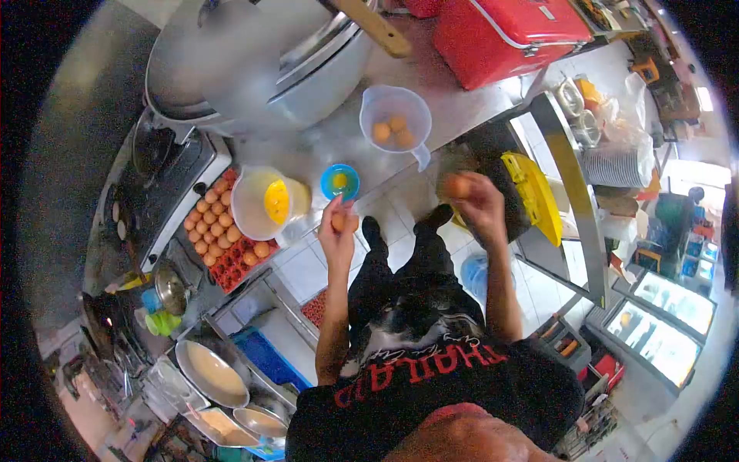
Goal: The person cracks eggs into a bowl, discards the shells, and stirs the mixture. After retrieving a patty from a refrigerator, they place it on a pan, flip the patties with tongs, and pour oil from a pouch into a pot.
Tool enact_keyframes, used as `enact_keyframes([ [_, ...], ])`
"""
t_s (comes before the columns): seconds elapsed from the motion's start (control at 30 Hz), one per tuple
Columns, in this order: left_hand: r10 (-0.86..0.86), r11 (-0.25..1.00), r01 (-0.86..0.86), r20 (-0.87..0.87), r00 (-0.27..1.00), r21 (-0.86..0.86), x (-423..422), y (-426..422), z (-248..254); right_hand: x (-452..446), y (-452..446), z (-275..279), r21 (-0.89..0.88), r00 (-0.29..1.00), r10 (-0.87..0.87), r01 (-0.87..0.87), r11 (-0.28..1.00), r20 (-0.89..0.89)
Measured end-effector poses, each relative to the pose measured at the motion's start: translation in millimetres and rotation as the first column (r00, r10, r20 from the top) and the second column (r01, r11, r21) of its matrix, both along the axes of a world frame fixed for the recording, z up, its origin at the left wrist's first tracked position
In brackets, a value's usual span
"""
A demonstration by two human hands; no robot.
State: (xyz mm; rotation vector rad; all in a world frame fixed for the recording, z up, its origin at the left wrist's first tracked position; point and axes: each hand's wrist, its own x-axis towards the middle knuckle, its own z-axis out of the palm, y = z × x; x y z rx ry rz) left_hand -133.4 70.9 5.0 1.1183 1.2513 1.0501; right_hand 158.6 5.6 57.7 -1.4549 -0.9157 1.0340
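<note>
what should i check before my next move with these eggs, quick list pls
1. Left hand has its brown oval egg secured: ok, fingers are around it.
2. Right hand has the second brown egg secured: ok, it is held at the fingertips.
3. Shells of both held eggs intact: cannot tell, too small and blurred.
4. Small round blue bowl free of contents: not ok, yellow yolk sits in it.
5. Translucent white plastic jug with yellow contents standing upright: ok, beside the red egg tray.
6. No shell bits in the blue bowl: cannot tell at this size.
</note>
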Motion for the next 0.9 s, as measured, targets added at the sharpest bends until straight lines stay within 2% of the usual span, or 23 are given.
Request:
enact_keyframes([
  [0.03,0.025,0.998,-0.021,0.074,0.997,-0.052,-3,-4,-16,24,-17,18,-0.092,0.998,-0.039,0.043,0.995,0.043],
  [0.1,0.100,0.985,-0.066,0.212,0.972,-0.161,-13,-12,-35,80,-52,7,-0.267,0.959,-0.053,0.130,0.955,0.278],
  [0.13,0.097,0.976,-0.040,0.268,0.958,-0.212,-17,-13,-33,87,-52,13,-0.306,0.839,-0.017,0.217,0.927,0.543],
  [0.17,0.124,0.964,-0.032,0.336,0.934,-0.265,-21,-11,-33,94,-51,20,-0.314,0.649,0.043,0.308,0.898,0.759],
  [0.2,0.157,0.948,-0.025,0.400,0.903,-0.316,-25,-10,-31,98,-45,31,-0.289,0.405,0.118,0.392,0.873,0.907],
  [0.3,0.226,0.930,-0.009,0.551,0.803,-0.368,-32,-9,-32,46,41,71,-0.142,0.728,-0.023,0.165,0.976,0.686],
  [0.37,0.238,0.936,0.006,0.646,0.726,-0.351,-32,-6,-30,13,102,56,-0.039,0.725,0.114,-0.120,0.992,0.679],
  [0.4,0.247,0.934,0.008,0.660,0.710,-0.358,-33,-6,-24,-4,135,40,-0.046,0.684,0.216,-0.257,0.965,0.697],
  [0.43,0.251,0.938,-0.013,0.653,0.714,-0.346,-34,-10,-20,-19,166,18,-0.057,0.627,0.312,-0.393,0.918,0.713],
  [0.47,0.256,0.943,-0.036,0.647,0.718,-0.332,-35,-15,-17,-34,197,1,-0.296,0.332,0.473,-0.463,0.835,0.816],
  [0.5,0.258,0.947,-0.058,0.641,0.723,-0.316,-38,-18,-14,-46,221,-17,-0.524,0.002,0.586,-0.444,0.727,0.810],
  [0.6,0.337,0.925,-0.133,0.604,0.723,-0.356,-55,-44,-5,-34,246,-137,-0.451,-0.399,0.259,-0.528,0.719,0.880],
  [0.67,0.412,0.896,-0.195,0.585,0.698,-0.398,-69,-66,-11,-9,253,-195,-0.435,-0.546,0.099,-0.531,0.728,0.832],
  [0.7,0.432,0.890,-0.216,0.587,0.685,-0.403,-78,-76,-15,-8,258,-207,-0.427,-0.609,0.018,-0.535,0.730,0.793],
  [0.73,0.451,0.881,-0.232,0.588,0.671,-0.411,-84,-87,-17,-14,262,-197,-0.521,-0.679,0.013,-0.551,0.652,0.734],
  [0.9,0.510,0.847,-0.283,0.538,0.671,-0.450,-92,-112,-17,-11,266,-194,-0.574,-0.684,0.055,-0.563,0.594,0.728],
])
